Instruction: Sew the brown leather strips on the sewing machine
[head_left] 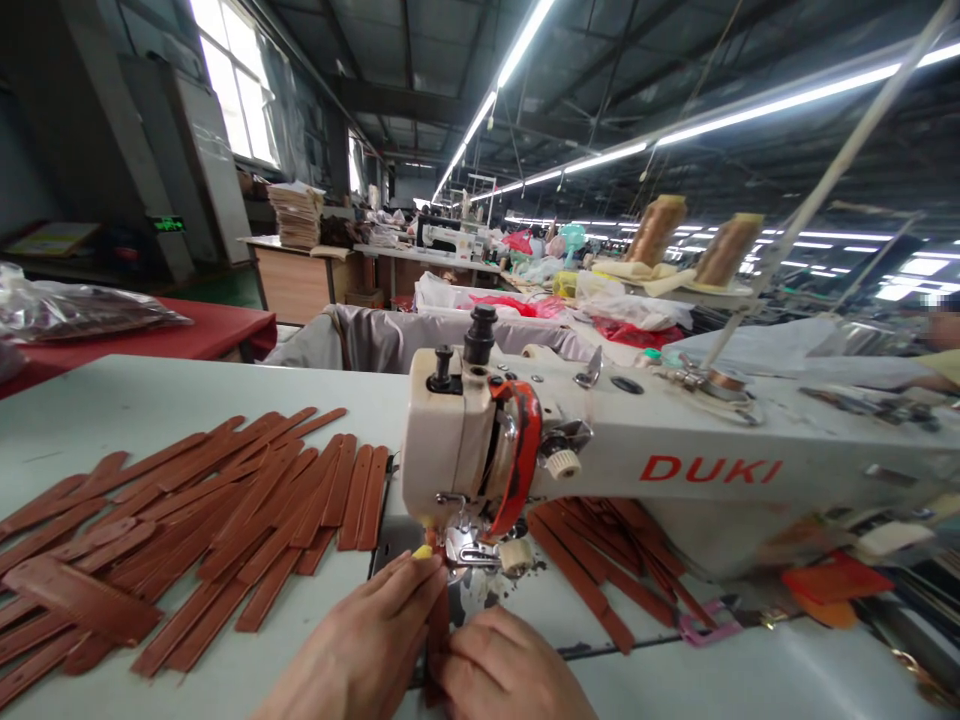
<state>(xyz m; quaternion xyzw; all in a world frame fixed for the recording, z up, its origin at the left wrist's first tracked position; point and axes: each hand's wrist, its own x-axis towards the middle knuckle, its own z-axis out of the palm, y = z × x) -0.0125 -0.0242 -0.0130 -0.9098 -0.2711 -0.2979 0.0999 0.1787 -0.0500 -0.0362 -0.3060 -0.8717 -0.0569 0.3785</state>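
Note:
A brown leather strap lies under the presser foot of a white sewing machine. My left hand presses on the strap's left side close to the foot, fingers together, with a yellow cover on one fingertip. Nearer to me, my right hand has its curled fingers closed on the strap's right edge. The strap's near end is partly hidden by my hands. Left of the machine spreads a pile of brown leather straps, several overlapping. More straps lie under the machine arm.
A pink clip-like piece and a red-orange piece lie at the right. Behind the table is a grey cloth-lined bin. Thread cones stand at the back right. A plastic-wrapped bundle rests on the red table.

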